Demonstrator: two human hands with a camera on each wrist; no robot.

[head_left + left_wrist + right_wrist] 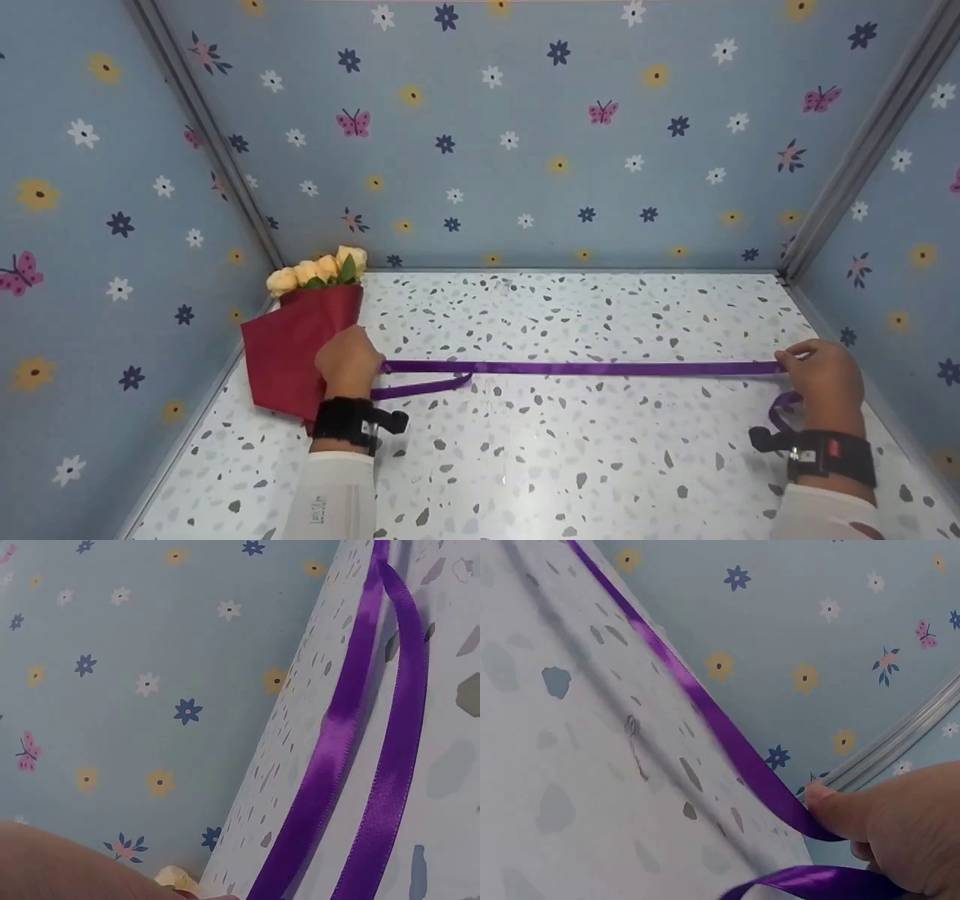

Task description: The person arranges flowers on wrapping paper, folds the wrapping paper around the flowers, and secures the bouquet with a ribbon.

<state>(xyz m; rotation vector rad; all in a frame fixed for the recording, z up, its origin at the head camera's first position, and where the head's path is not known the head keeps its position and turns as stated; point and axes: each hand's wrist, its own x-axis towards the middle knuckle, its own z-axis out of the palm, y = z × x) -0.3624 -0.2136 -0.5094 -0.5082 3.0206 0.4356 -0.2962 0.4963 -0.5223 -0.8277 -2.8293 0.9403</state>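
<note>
A purple ribbon (585, 368) stretches straight across between my two hands. At its right end my right hand (827, 375) pinches it between thumb and fingers, with a loose tail curling below. On the left, my left hand (351, 361) holds the other end; its fingertips are mostly hidden, and a second strand doubles back beneath it. In the left wrist view both strands of the ribbon (330, 742) run down to the hand's edge. Beside and partly under my left hand lies a bouquet of pale yellow roses (319, 270) in dark red wrapping paper (289, 352).
The white speckled tabletop (540, 457) is enclosed by blue panels with flowers and butterflies at the back (525, 165), left and right. Grey metal strips (862, 142) run along the corners. Each wrist wears a black strap with a small camera mount (832, 457).
</note>
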